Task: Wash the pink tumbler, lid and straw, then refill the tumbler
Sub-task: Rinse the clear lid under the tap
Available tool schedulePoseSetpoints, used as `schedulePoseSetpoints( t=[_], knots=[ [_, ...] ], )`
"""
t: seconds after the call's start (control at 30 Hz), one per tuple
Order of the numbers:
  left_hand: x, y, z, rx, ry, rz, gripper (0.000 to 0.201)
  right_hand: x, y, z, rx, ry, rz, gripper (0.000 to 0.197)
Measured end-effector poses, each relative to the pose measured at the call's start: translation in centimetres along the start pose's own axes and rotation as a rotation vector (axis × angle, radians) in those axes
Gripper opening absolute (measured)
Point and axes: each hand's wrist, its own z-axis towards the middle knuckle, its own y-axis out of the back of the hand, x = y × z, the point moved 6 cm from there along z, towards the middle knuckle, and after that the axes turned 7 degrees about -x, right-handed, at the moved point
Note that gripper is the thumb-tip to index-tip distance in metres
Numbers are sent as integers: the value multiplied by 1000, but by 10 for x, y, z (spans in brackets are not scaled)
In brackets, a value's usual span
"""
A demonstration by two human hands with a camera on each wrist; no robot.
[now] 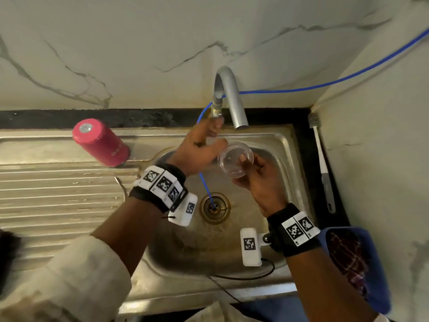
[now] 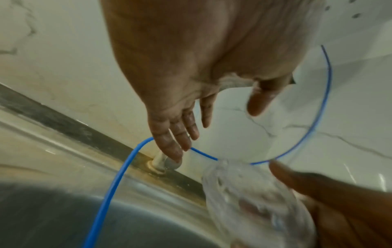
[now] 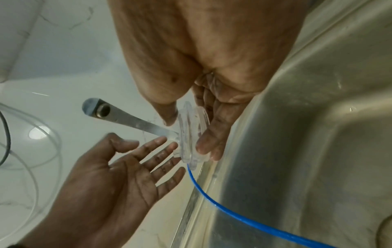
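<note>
Step in hand: rinsing the clear lid (image 1: 235,159) over the sink (image 1: 282,145); judged from the task, the tumbler wash looks done and the straw and refill remain.
Right grip: the right hand (image 1: 260,182) pinches the lid by its rim, thumb on one face and fingers (image 3: 208,134) behind the other, so the lid stands nearly on edge.
Left grip: the left hand (image 1: 197,149) is spread and holds nothing; its fingertips (image 2: 176,151) reach to the base of the tap (image 1: 228,98), just beyond the held lid.
Lid's place: in the right grip, just below and in front of the spout mouth, over the basin.
Pink tumbler: the pink tumbler (image 1: 101,142) stands upside down on the ribbed worktop (image 1: 58,194), well to the left of both grips.
Straw: I cannot tell where it is.
Water: whether any runs is unclear from these views.
Doing it well: keep the pinch on the rim alone so both faces stay free; turn the lid under the spout so the groove gets flushed; a wet, smooth lid may slip, so hold it low over the basin.
Mind: the blue tube (image 1: 205,184) runs beneath the grip down to the drain (image 1: 214,206); keep fingers out of it.
</note>
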Motion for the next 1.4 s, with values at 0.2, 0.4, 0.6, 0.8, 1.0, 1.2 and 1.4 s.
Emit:
schedulePoseSetpoints(
  t=[0.2, 0.4, 0.6, 0.8, 1.0, 1.2, 1.4],
  knots=[
    [-7, 6, 52, -161, 138, 250, 50, -9, 7, 7, 18, -72, 81, 30],
    [-9, -6, 66, -208, 129, 443, 23, -9, 5, 11, 58, -88, 107, 29],
    [10, -5, 66, -233, 154, 377, 33, -6, 1, 15, 80, -89, 112, 26],
    [30, -1, 50, -228, 326, 144, 28, -8, -6, 13, 118, -106, 98, 30],
    [37, -28, -15, 72, 588, -108, 41, -13, -7, 14, 97, -128, 132, 37],
    [22, -26, -40, 68, 514, -257, 35, -14, -12, 11, 96, -149, 140, 35],
    [9, -19, -36, -27, 403, -306, 27, -1, -21, 9, 129, -201, 198, 33]
  ],
)
